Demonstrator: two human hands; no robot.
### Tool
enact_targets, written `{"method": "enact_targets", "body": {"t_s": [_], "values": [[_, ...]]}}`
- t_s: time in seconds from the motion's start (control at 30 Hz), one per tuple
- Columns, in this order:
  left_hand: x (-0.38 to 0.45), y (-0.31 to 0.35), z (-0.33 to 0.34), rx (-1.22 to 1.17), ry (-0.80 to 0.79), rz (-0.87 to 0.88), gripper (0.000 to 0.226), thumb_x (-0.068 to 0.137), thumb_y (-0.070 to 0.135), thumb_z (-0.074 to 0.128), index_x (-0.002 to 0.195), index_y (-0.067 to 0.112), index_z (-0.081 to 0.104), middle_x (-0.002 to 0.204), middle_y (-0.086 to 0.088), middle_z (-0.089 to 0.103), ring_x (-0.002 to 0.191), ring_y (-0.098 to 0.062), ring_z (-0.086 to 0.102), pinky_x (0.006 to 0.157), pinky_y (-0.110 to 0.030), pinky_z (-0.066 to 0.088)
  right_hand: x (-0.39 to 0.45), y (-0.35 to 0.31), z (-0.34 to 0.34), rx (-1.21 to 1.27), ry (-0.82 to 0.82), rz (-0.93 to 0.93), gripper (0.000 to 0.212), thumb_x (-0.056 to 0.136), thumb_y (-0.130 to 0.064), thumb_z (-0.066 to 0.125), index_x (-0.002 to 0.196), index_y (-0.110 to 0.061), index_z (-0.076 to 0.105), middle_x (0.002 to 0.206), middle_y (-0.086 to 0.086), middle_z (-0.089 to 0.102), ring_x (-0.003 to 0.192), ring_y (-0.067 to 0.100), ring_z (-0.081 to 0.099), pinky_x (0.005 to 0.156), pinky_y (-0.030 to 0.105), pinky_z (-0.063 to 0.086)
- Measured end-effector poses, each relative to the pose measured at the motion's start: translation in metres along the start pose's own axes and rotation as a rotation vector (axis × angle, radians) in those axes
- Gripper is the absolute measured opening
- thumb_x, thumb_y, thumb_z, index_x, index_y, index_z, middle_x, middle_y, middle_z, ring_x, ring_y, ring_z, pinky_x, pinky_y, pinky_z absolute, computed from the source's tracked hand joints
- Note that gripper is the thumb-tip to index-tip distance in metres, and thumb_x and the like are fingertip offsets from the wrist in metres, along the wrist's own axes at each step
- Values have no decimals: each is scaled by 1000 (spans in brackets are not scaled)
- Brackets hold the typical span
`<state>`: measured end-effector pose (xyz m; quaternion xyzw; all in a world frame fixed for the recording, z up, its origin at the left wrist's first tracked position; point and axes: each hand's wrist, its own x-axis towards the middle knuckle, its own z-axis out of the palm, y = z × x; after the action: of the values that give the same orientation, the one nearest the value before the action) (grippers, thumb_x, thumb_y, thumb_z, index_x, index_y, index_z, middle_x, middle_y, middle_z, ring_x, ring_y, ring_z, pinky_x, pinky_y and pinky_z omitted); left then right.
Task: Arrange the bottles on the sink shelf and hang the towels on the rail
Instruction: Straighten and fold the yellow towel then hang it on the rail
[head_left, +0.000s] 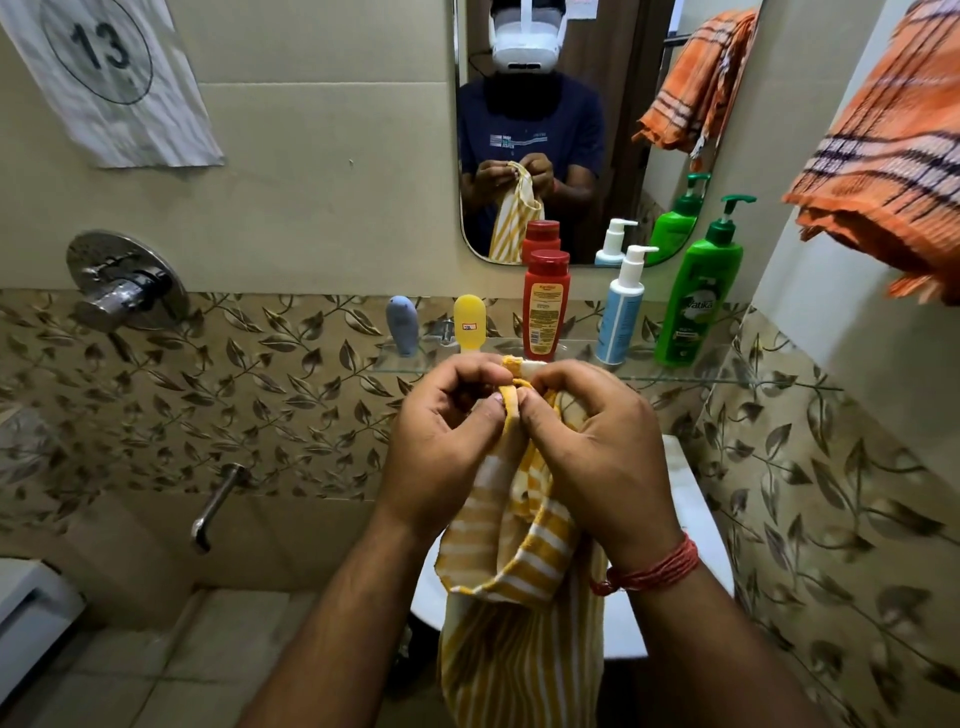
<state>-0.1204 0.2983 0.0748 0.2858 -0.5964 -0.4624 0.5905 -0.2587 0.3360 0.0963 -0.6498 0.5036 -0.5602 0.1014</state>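
Both my hands are together, clamped on the yellow striped towel (514, 613): left hand (447, 441) and right hand (597, 457) each pinch its top hem, thumbs nearly touching, just in front of the glass shelf (727, 383). The rest of the towel hangs down over the white sink (691, 499) below the shelf.

Progress, judged from this view: bottles look done. Five stand in a row on the shelf, left to right: grey-blue tube (402, 325), yellow tube (469, 322), red bottle (546, 304), white-and-blue pump bottle (622, 306), green pump bottle (701, 291). An orange checked towel (883, 156) hangs up and to the right of the shelf; the rail under it is hidden. Left: getting this yellow towel hung.

Writing: green bottle reads "Vatika". Red bottle label is too small to read, same for the sticker on the yellow tube. A paper sheet (111, 78) on the wall, far up-left of the shelf, shows "13" in a circle.
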Motion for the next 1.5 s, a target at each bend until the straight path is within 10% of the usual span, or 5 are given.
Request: {"method": "enact_targets", "body": {"t_s": [1.5], "values": [[-3, 14, 15, -107, -28, 103, 20, 91, 7, 63, 109, 14, 65, 108, -1, 73, 107, -22, 70, 87, -30, 56, -6, -11, 2, 348, 144, 177, 9, 96, -18, 63, 91, -24, 69, 89, -10, 70, 89, 9, 68, 77, 26, 58]]}}
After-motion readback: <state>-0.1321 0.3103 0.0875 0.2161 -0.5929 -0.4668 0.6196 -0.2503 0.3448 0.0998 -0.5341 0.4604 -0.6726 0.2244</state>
